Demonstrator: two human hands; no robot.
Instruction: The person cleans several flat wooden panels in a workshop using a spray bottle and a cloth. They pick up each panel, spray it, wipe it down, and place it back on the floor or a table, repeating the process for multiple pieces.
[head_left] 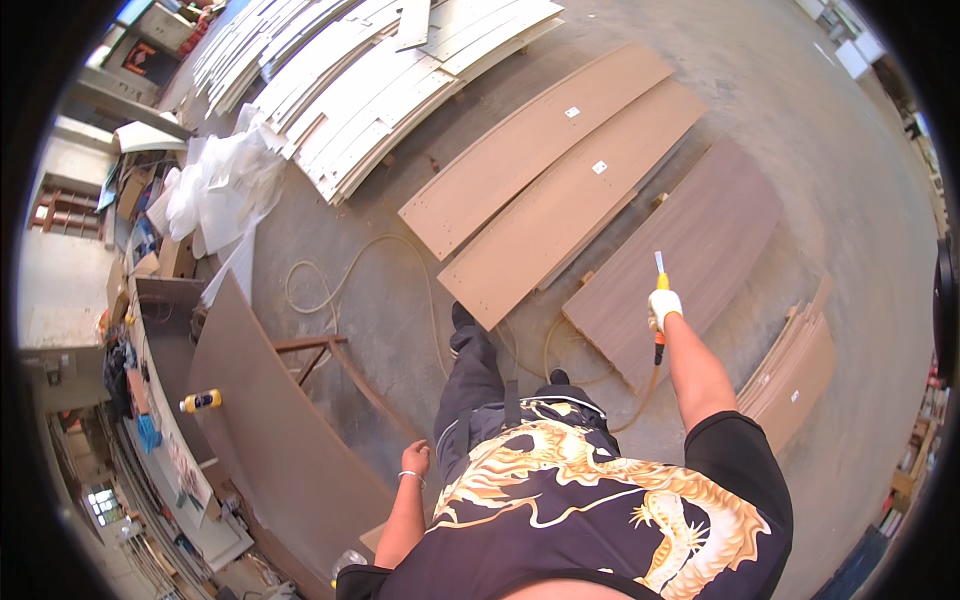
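My right hand (664, 306), in a white glove, is closed around a yellow air tool (661, 278) with a flat silvery tip pointing away from me. From the tool's orange and black rear end a thin hose (647, 395) runs down toward my body. Beneath the tool lies a dark brown wood-grain board (690, 250), apart from it. My left hand (415, 458) is bare, with a bracelet at the wrist. It hangs low by my left leg with nothing visible in it, fingers loosely apart, near a large brown panel (270, 430).
Two light brown boards (560, 200) lie ahead, beside stacked white panels (380, 110). Smaller brown boards (795, 375) lie at right. A hose (375, 240) loops across the floor. At left are crumpled plastic wrap (225, 185), a yellow bottle (201, 401) and a rusty metal stand (320, 350).
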